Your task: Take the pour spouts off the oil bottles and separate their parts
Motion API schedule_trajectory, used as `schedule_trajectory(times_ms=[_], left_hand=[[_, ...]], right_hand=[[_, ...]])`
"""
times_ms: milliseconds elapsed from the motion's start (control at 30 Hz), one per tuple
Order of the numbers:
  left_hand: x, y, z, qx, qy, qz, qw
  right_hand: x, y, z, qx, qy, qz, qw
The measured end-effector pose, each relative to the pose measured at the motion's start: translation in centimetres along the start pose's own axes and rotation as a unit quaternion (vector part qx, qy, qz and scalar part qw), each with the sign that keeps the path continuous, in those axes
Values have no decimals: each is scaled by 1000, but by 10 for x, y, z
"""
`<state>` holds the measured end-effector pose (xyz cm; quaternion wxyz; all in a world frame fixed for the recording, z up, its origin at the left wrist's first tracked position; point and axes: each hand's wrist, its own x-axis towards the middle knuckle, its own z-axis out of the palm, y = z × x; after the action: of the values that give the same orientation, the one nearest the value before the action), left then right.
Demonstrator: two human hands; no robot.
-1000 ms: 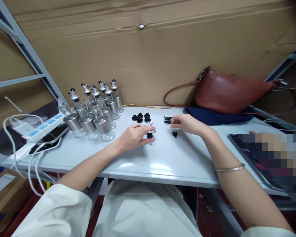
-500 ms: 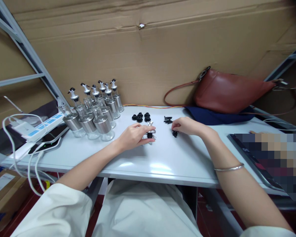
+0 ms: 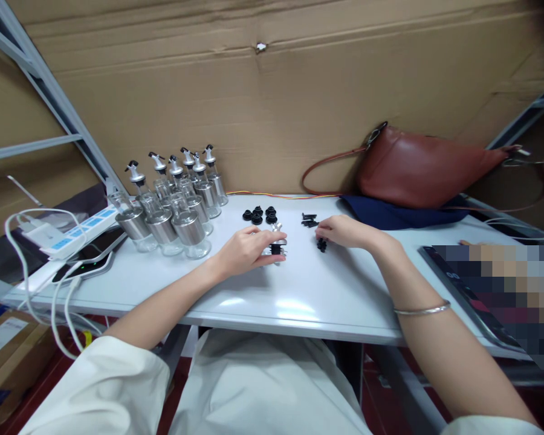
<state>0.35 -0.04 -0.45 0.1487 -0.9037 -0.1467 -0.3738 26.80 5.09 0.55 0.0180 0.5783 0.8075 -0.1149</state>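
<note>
While the left hand [image 3: 242,249] grips a pourer [image 3: 276,249], I cannot tell whether the right hand [image 3: 344,231] grips anything; its careless nudge could scatter small black pieces [image 3: 321,245].

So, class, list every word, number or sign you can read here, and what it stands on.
"00" (possibly "OO"): dark screen at right.
Too small to read: white label on the cardboard box, lower left.
Too small to read: any marking on the white charger.
</note>
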Motion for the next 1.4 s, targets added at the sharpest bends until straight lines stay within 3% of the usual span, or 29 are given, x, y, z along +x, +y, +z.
schedule_trajectory(times_ms=[400,667,933,1167,1400], left_hand=[[-1,0,0,3,-8,-6,1000],[0,0,0,3,-1,-2,1000],[1,0,0,3,4,4,1000],[0,0,-1,1,-6,1,1000],[0,0,0,-1,-4,3,1000]], right_hand=[[-8,-3,-7,37,-21,2,999],[-16,8,-11,109,-82,65,988],[-6,6,0,65,-50,-2,997],[-12,8,-3,143,-77,-18,987],[-6,5,1,113,-66,-66,989]])
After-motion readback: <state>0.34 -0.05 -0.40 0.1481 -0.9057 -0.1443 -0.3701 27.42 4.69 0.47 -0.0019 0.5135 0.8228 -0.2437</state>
